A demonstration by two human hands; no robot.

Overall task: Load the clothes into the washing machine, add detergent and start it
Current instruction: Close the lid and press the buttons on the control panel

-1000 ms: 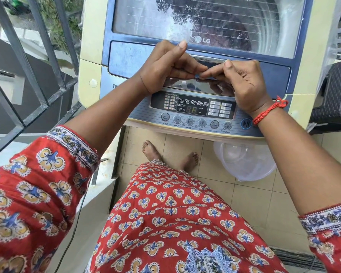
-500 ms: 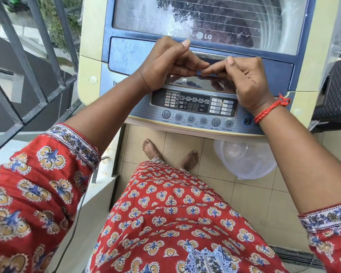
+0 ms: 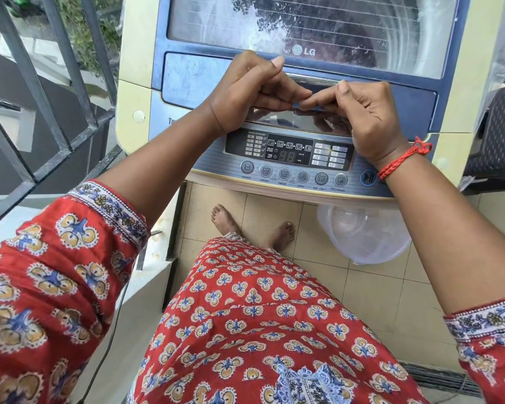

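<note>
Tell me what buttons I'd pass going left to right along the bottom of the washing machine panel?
WATER button → WASH button → RINSE button → SPIN button → AIR DRY button → PROGRAM button → start/pause button.

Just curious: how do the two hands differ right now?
The left hand has a bare wrist; the right hand wears a red thread bracelet. The left sits higher over the lid; the right nearer the control panel. Both pinch one small blue item.
</note>
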